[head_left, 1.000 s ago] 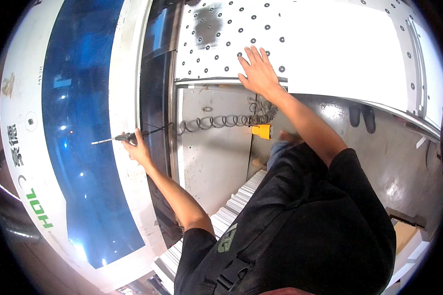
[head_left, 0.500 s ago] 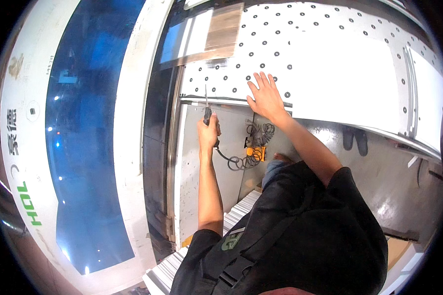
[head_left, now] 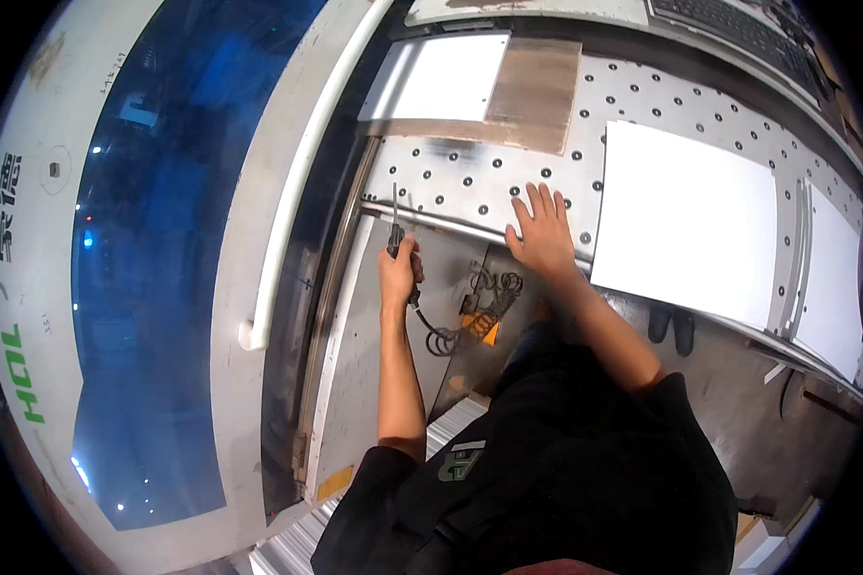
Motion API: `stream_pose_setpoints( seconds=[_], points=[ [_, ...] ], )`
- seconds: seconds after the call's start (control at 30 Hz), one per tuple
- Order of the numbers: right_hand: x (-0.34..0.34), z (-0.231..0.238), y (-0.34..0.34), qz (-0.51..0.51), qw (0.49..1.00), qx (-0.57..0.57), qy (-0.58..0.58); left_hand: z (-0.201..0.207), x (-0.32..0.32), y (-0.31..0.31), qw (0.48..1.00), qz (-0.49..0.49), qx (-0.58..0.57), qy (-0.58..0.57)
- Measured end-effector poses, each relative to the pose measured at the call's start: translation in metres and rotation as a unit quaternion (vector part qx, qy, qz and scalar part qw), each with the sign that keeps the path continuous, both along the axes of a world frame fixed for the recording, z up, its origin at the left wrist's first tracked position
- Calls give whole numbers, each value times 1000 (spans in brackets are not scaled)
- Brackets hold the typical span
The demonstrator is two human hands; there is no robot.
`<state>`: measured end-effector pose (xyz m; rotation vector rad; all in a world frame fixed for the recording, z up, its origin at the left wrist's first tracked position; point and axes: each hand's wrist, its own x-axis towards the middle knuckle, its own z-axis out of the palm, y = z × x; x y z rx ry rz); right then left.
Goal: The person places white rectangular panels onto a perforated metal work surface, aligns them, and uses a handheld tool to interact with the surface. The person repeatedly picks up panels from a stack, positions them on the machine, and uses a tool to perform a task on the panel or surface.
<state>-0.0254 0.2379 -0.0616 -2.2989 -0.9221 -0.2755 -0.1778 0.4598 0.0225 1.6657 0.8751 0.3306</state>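
Note:
My left hand (head_left: 399,272) is wrapped round a black air blow gun (head_left: 394,241), its thin nozzle pointing away from me over the near edge of the work table (head_left: 484,177). A dark coiled hose (head_left: 441,339) runs from the gun's lower end. My right hand (head_left: 547,241) is spread, palm down, at the table's near edge, with nothing in it. Whether the palm touches the surface I cannot tell. Just right of it lies a large white panel (head_left: 690,225) on the table, which is dotted with dark round studs.
A machine with a blue window (head_left: 163,287) stands at the left. Toward the back are a smaller white panel (head_left: 436,77) and a brown board (head_left: 537,91). Another white panel (head_left: 829,287) lies far right. A keyboard (head_left: 738,34) sits behind; dark shoes (head_left: 670,328) show below the table.
The view has shifted, so the table's back and the keyboard now show. The left hand still holds the blow gun and the right hand stays spread by the table edge.

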Motion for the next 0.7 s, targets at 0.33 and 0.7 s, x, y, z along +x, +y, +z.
stream_pose_setpoints(
  seconds=[0.33, 0.7],
  points=[
    [-1, 16, 7, -2, 999, -39, 14, -6, 37, 16, 982, -114, -144, -46],
    [7, 36, 27, -35, 997, -35, 58, -8, 16, 66, 970, -122, -204, -57]
  ],
)
